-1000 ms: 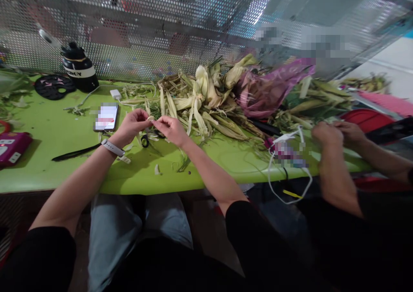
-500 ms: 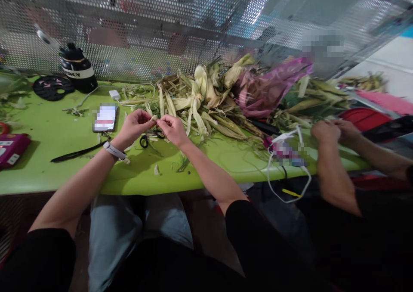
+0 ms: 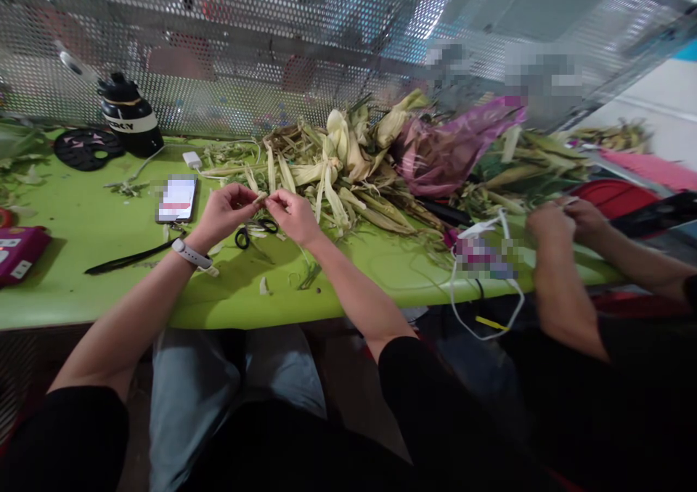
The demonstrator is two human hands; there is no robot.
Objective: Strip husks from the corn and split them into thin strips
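My left hand and my right hand meet above the green table, fingertips almost touching. Between them is a small pale piece of corn husk, pinched by the left fingers; the right thumb and forefinger close on its other end. Its exact shape is mostly hidden by the fingers. Just below the hands lie black-handled scissors, their blades not clearly seen. Behind rises a heap of corn husks, pale and yellow-green.
A phone, black strap and magenta box lie at the left, with a black bottle behind. A pink plastic bag rests on the husks. White cable hangs over the edge near a co-worker's hands.
My hands stay together at nearly the same spot, with slight finger movement. The right hand has shifted a little, and more of the scissors' handles shows.
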